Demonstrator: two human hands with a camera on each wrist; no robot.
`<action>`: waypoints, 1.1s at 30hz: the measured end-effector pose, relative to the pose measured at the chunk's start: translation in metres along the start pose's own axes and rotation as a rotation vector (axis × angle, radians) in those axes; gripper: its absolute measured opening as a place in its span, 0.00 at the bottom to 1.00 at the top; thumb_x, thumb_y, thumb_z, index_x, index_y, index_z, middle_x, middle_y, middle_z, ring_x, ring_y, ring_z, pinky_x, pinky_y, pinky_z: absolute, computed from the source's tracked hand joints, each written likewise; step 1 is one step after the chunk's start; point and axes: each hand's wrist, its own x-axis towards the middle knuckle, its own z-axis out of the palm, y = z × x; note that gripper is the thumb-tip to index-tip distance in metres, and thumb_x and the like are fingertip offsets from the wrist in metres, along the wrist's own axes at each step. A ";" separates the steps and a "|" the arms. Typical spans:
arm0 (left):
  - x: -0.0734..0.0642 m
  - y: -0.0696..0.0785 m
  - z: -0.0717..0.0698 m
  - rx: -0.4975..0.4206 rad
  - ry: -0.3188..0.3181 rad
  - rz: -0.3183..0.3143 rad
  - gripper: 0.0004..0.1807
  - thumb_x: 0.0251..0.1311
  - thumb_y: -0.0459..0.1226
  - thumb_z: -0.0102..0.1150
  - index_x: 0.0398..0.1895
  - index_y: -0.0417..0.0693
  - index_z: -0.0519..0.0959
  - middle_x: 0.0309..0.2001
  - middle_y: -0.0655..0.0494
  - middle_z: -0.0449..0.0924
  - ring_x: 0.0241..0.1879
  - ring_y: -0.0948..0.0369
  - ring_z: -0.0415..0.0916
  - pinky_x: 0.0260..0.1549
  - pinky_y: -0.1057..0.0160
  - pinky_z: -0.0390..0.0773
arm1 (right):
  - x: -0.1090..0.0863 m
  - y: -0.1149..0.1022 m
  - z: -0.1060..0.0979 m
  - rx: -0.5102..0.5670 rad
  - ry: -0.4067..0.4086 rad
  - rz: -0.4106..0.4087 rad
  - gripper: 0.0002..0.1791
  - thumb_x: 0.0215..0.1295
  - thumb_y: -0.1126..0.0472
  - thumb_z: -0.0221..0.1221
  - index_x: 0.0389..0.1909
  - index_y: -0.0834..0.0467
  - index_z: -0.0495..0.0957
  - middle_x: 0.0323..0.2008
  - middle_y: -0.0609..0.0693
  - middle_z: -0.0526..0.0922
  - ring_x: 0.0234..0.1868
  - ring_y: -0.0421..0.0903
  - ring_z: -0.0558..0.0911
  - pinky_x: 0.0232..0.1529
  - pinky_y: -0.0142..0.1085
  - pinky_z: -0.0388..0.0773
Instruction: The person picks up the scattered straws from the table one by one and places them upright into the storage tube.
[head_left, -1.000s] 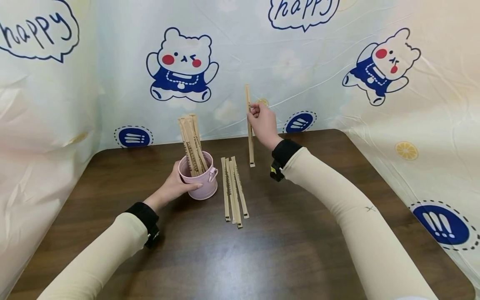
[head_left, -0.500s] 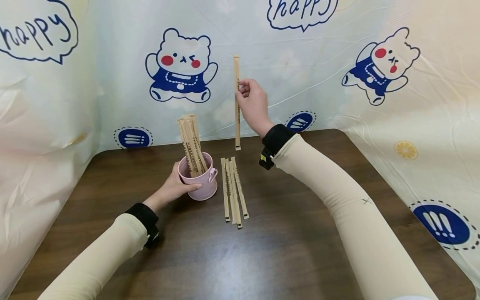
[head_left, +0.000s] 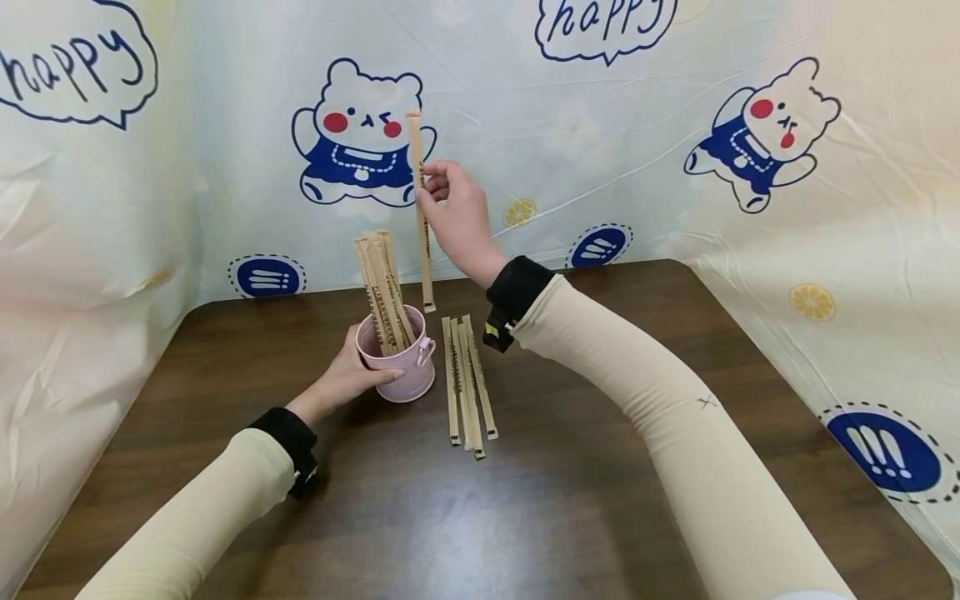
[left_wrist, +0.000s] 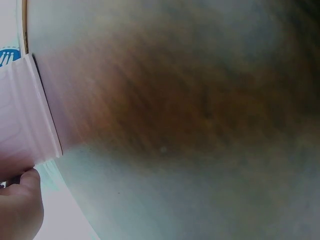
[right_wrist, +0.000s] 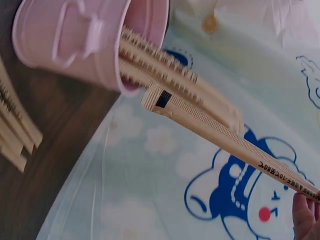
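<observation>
Stick [head_left: 422,229]: it has swung leftward over the last second, from beyond the loose sticks [head_left: 470,383] to one o'clock of the bucket [head_left: 414,375], near upright, its lower end just outside the rim as I see it. The carrying across looks nearly done, I'd judge.
Right hand [head_left: 457,212]: pinching that stick near its middle, between thumb and fingertips, raised in the air.
Left hand [head_left: 345,371]: at nine o'clock of the bucket, gripping it, thumb across the near wall; it hasn't shifted. The other fingers are mostly out of sight.
Bucket: pink, upright on the table [head_left: 585,433], a handle lug at three o'clock, outside the mouth.
Bunch [head_left: 385,287]: wrapped sticks standing in the bucket, tops leaning towards eleven o'clock. They crowd the mouth, the likeliest snag to my eye. From the right wrist the stick's lower end overlaps them; whether they touch, I cannot tell.
Loose sticks: about four, lying side by side at four o'clock of the bucket, unmoved and clear of the raised one.
Wristbands [head_left: 521,287]: black, one per arm, above pale sleeves [head_left: 637,383].
Backdrop [head_left: 547,150]: bear prints at twelve and two o'clock, behind the table's far edge.
</observation>
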 end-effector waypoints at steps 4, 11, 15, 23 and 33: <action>0.001 -0.001 0.001 -0.004 -0.008 0.020 0.56 0.51 0.31 0.71 0.76 0.41 0.42 0.72 0.37 0.53 0.70 0.45 0.56 0.69 0.44 0.56 | -0.006 -0.002 0.011 0.007 -0.031 0.001 0.17 0.71 0.65 0.56 0.57 0.65 0.72 0.45 0.58 0.81 0.45 0.47 0.79 0.42 0.26 0.75; 0.002 -0.003 0.000 -0.005 -0.003 0.054 0.56 0.51 0.31 0.71 0.77 0.43 0.43 0.72 0.37 0.52 0.69 0.46 0.57 0.68 0.44 0.57 | -0.021 0.005 0.030 0.007 -0.104 0.021 0.17 0.72 0.64 0.55 0.59 0.64 0.71 0.47 0.57 0.80 0.47 0.47 0.78 0.44 0.25 0.74; 0.004 -0.004 0.000 0.004 -0.008 0.057 0.56 0.51 0.31 0.71 0.77 0.44 0.43 0.72 0.37 0.51 0.69 0.45 0.57 0.68 0.44 0.57 | -0.033 0.014 0.038 0.005 -0.143 0.025 0.17 0.73 0.64 0.54 0.59 0.65 0.71 0.47 0.58 0.80 0.48 0.48 0.78 0.45 0.26 0.73; 0.002 -0.001 -0.002 0.000 -0.029 0.013 0.55 0.53 0.32 0.70 0.75 0.41 0.40 0.72 0.36 0.50 0.70 0.44 0.55 0.69 0.43 0.56 | -0.052 0.037 0.047 -0.005 -0.184 0.040 0.16 0.72 0.64 0.54 0.58 0.66 0.71 0.48 0.60 0.80 0.49 0.51 0.79 0.51 0.34 0.75; 0.004 -0.003 -0.002 -0.007 -0.035 0.014 0.55 0.53 0.32 0.70 0.75 0.42 0.40 0.72 0.36 0.51 0.71 0.44 0.55 0.70 0.42 0.56 | -0.069 0.064 0.053 -0.032 -0.222 0.090 0.16 0.72 0.65 0.54 0.57 0.66 0.72 0.48 0.61 0.80 0.50 0.52 0.80 0.51 0.34 0.76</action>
